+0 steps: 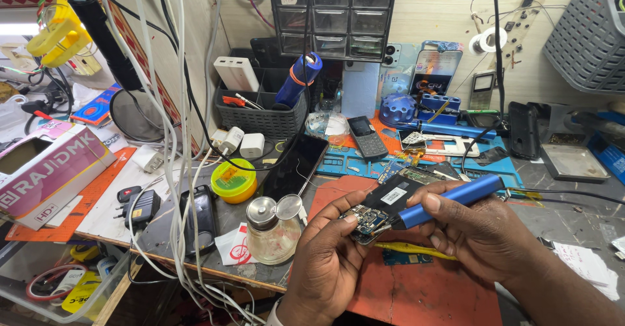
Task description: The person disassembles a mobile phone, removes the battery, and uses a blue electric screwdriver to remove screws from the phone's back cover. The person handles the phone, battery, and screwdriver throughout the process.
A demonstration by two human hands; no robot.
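Closest to me, the left hand [325,261] pinches a small circuit board [366,224] by its edge, while the right hand [478,231] is closed pen-style round a blue soldering iron [449,200], its tip touching the board. Best keep that board steady and the tip light (those parts look tiny). Beyond, on the counter [579,218], stand a glass bottle [270,231], a yellow tin [234,179] and a black phone [295,165].

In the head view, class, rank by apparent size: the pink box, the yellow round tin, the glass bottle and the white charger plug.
1. pink box, clearly largest.
2. glass bottle.
3. yellow round tin, close to the bottle; the bottle sits nearer the camera, so this order is unsure.
4. white charger plug, smallest.
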